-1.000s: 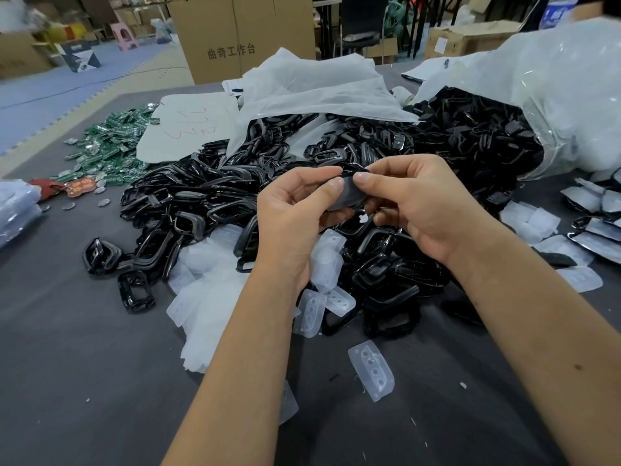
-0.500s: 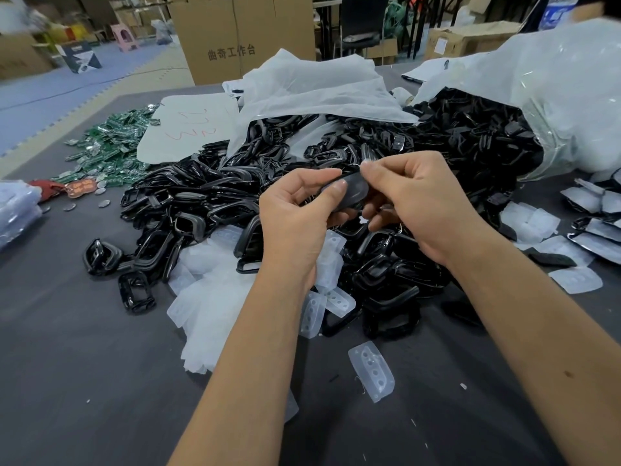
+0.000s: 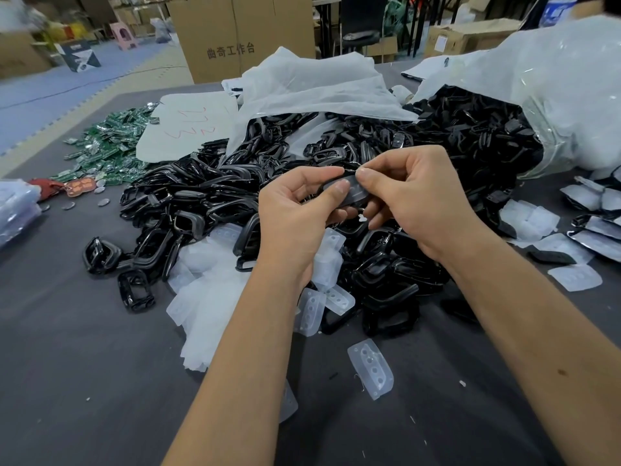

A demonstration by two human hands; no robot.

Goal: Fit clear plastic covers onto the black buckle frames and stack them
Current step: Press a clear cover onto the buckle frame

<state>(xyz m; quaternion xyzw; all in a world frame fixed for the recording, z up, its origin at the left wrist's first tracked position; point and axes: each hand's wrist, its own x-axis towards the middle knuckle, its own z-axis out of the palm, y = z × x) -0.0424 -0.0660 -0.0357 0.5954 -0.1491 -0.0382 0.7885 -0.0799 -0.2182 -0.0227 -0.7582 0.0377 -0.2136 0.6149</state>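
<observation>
Above a big heap of black buckle frames [image 3: 208, 210], both hands hold one black frame with a clear cover on it [image 3: 354, 193]. My left hand [image 3: 295, 216] grips its left end, thumb on top. My right hand [image 3: 416, 200] pinches its right end with thumb and forefinger. Loose clear covers [image 3: 215, 297] lie under and beside my left wrist, and a single cover [image 3: 371, 368] lies nearer on the dark table. Finished covered frames [image 3: 601, 230] lie at the far right edge.
A clear bag [image 3: 571, 95] spilling black frames sits at back right. White bags [image 3: 319, 85] lie behind the heap. Green circuit boards [image 3: 107, 142] are scattered at back left, and a plastic packet [image 3: 16, 210] sits at the left edge. A cardboard box [image 3: 235, 38] stands behind the table.
The hands have turned the frame a little between the fingers, and my right thumb and forefinger now pinch lower on the cover. The hands stay in the same place.
</observation>
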